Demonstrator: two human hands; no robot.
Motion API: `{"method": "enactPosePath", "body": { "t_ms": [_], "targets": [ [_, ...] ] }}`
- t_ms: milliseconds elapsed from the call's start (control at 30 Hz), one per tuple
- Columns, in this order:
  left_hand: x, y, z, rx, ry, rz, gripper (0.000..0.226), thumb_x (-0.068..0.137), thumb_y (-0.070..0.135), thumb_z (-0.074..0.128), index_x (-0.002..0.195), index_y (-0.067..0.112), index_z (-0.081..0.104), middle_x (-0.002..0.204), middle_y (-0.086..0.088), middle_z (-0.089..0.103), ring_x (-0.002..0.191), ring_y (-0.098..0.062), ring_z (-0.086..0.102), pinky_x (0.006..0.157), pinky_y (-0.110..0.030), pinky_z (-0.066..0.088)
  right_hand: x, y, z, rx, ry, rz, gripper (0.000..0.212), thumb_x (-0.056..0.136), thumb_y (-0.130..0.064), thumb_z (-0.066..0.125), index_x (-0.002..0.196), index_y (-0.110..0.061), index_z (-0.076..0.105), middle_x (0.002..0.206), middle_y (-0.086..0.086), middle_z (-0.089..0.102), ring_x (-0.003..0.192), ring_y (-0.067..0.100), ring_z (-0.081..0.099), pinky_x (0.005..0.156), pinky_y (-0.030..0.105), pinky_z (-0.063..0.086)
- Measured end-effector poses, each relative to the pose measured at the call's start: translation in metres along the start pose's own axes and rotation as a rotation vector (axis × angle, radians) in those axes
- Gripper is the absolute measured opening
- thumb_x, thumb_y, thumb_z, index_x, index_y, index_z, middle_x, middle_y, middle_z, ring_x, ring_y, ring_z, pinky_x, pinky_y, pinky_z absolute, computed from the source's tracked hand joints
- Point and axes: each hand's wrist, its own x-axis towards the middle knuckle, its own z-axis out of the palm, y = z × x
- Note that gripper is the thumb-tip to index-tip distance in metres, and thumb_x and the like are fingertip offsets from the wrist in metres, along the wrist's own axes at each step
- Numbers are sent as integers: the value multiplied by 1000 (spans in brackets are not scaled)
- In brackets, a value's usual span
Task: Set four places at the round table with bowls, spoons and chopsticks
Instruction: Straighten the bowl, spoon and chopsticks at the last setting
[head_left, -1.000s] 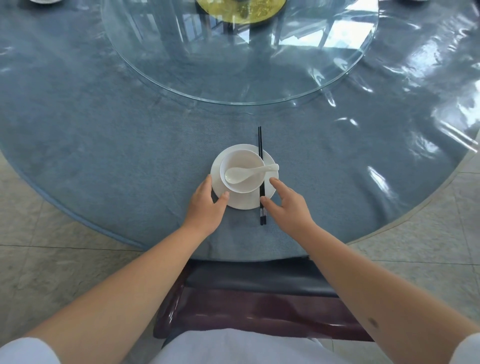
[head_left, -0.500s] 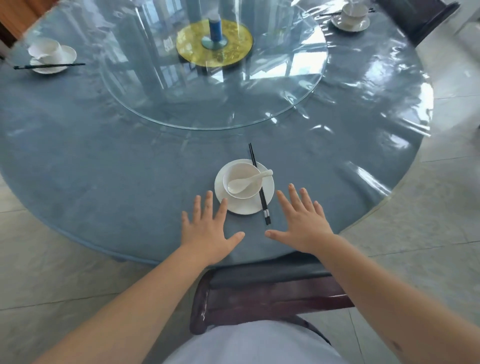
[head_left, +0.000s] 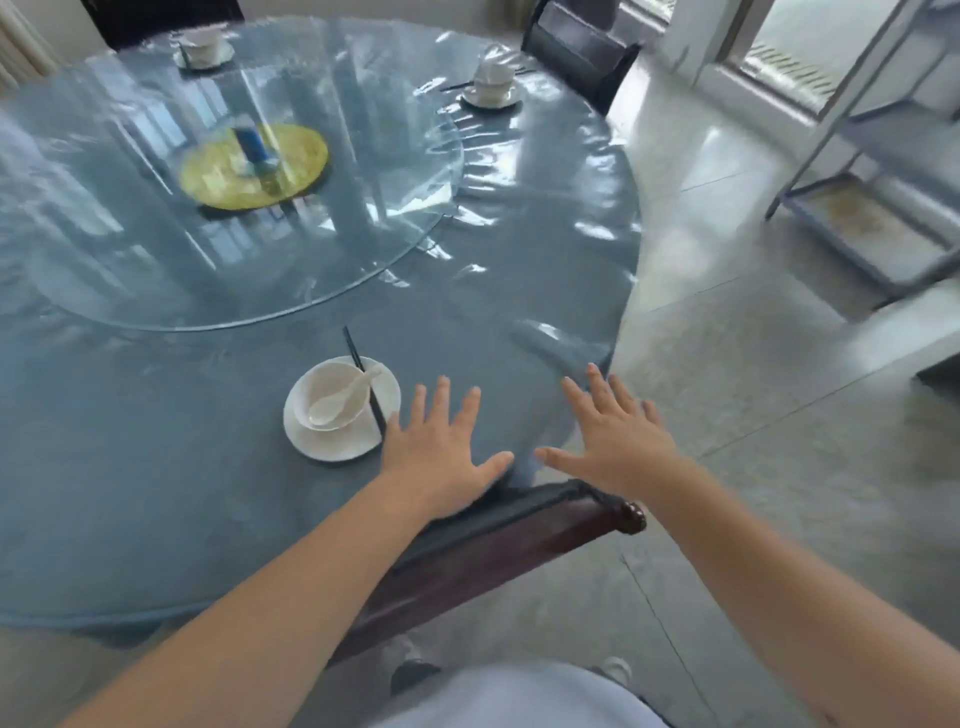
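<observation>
Near me on the round blue table (head_left: 156, 493) stands a white saucer (head_left: 387, 395) with a white bowl (head_left: 311, 389) on it. A white spoon (head_left: 340, 399) lies in the bowl and black chopsticks (head_left: 363, 379) rest across the saucer's right side. My left hand (head_left: 441, 447) hovers open, fingers spread, just right of the saucer. My right hand (head_left: 618, 434) is open too, over the table's right edge. Two more place settings stand at the far side: a second setting (head_left: 491, 85) at the back right and a third setting (head_left: 202, 47) at the back.
A glass turntable (head_left: 363, 208) covers the table's middle, with a yellow disc (head_left: 254, 166) and a blue object on it. A dark wooden chair (head_left: 519, 535) stands between me and the table. Another dark chair (head_left: 582, 52) is at the back right. A metal rack (head_left: 872, 208) stands on the right.
Both hands have let go of the saucer and opened flat. The view has swung to the right, so the near setting now lies left of my hands.
</observation>
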Motion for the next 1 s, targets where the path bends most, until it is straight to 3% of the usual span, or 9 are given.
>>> {"method": "enactPosePath", "body": {
  "t_ms": [167,267,433,667,1000],
  "targets": [
    [45,150,-3,-6,-25,149,103,65,90,3,153,37,-10,165,-1,-14,151,-27,-10,118,-56,8,-32,148,-14,35,28,128,113,60,-99,16,152,-39,-11,163,-6,-21,150,20,-14,118,54,4],
    [66,231,0,-3,-48,248,96,73,86,14,153,37,-8,165,-1,-11,151,-24,-9,119,-55,9,-52,229,-19,47,11,218,115,58,-99,14,152,-38,-12,163,-4,-21,150,22,-13,117,55,4],
    [102,330,-1,36,-91,358,91,81,81,22,154,35,-8,165,-2,-9,151,-24,-6,119,-54,10,-74,330,-31,130,4,338,115,59,-97,17,153,-38,-10,163,-1,-20,150,24,-11,117,56,5],
    [198,410,-14,72,-63,415,93,78,83,18,153,36,-10,165,-3,-7,152,-22,-4,118,-52,12,-23,421,-56,157,-17,401,112,63,-94,19,154,-36,-8,163,0,-21,151,24,-10,119,56,6],
    [423,475,-68,80,-84,379,96,76,85,16,154,35,-9,165,-2,-8,152,-25,-3,118,-55,14,166,525,-142,157,-60,369,101,76,-88,28,154,-35,-10,162,-1,-22,150,23,-12,119,53,4]
  ]
}}
